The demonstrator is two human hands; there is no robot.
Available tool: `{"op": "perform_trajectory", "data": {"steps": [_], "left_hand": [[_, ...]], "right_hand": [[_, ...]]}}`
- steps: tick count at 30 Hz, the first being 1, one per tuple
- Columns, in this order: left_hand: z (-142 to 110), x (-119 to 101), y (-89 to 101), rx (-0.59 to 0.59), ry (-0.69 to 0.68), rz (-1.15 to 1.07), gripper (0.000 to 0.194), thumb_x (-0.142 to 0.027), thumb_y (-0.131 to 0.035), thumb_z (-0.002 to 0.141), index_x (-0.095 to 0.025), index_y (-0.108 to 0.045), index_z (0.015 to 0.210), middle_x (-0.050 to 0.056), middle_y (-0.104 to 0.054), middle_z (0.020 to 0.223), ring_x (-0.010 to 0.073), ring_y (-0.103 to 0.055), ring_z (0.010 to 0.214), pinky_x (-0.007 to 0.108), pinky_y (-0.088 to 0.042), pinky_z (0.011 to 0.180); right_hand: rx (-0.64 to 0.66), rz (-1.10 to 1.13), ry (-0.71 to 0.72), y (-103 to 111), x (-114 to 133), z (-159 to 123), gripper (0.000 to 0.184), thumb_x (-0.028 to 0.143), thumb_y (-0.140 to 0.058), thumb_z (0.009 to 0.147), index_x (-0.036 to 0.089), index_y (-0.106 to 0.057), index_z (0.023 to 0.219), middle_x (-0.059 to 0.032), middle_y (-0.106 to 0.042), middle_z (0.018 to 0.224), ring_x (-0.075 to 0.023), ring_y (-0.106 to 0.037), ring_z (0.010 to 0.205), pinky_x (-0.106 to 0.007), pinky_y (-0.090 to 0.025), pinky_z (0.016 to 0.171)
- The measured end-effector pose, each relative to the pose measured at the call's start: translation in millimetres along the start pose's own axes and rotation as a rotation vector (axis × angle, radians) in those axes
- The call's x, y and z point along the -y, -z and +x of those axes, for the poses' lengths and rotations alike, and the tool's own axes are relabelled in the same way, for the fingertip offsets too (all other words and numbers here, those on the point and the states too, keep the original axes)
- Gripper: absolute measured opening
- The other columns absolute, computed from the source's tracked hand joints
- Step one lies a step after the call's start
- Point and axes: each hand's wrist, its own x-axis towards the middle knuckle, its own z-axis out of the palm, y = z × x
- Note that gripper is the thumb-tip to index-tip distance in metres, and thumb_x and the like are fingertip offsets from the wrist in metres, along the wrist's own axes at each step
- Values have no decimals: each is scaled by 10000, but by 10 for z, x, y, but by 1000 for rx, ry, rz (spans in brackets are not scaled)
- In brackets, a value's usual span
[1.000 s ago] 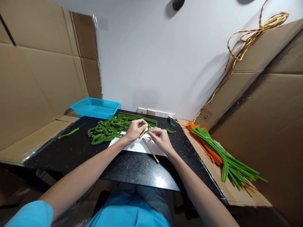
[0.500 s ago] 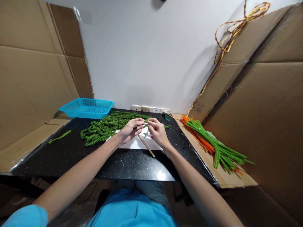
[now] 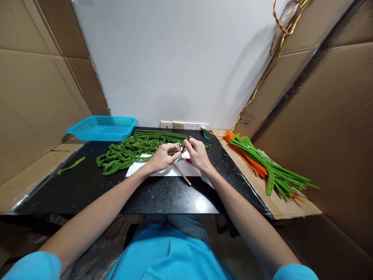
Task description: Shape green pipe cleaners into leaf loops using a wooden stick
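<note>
Our left hand [image 3: 164, 157] has rolled palm-down, and with our right hand [image 3: 198, 155] pinches a green strip [image 3: 179, 146] now pointing toward 12 o'clock, its handling seemingly unfinished.

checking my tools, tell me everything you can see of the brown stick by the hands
The brown stick is slim, straight and looks wooden. It lies aslant across the near edge of the white paper, its near end jutting out over the black speckled tabletop, angled toward the right. Its far end is close to the left hand; whether they touch is unclear.
</note>
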Motion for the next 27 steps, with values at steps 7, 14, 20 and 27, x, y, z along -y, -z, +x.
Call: {"op": "perform_trajectory", "data": {"steps": [7, 14, 20, 27], "left_hand": [[7, 24, 18, -180, -16, 129, 175, -286, -577, 974, -176, -672, 876, 24, -691, 826, 167, -604, 759, 264, -440, 730], [-18, -10, 17, -151, -86, 142, 154, -280, -577, 984, -190, -698, 950, 49, -748, 920, 194, -658, 818, 289, -454, 794], [-28, 148, 59, 55, -217, 426, 155, -157, -578, 929, -211, -723, 934, 68, -737, 871, 198, -611, 707, 326, -417, 826], [-44, 186, 58, 49, -243, 466, 189, -187, -561, 945, -203, -743, 897, 65, -742, 824, 195, -623, 702, 303, -432, 744]], "right_hand": [[12, 260, -66, -36, -17, 46, 628, 784, -508, 915, 188, -697, 851, -40, -638, 722, -159, -613, 572, -308, -550, 554], [-56, 98, -95, 48, -31, 48, 450, 587, -534, 967, 181, -713, 895, -89, -690, 822, -228, -646, 755, -397, -568, 733], [9, -389, 99, 82, 21, -28, 212, 265, -593, 944, 236, -783, 853, -99, -718, 1079, -306, -550, 1095, -549, -293, 1077], [104, -237, 68, 28, -19, 37, 374, 480, -619, 972, 197, -740, 760, -64, -765, 879, -232, -661, 847, -388, -448, 835]]}}
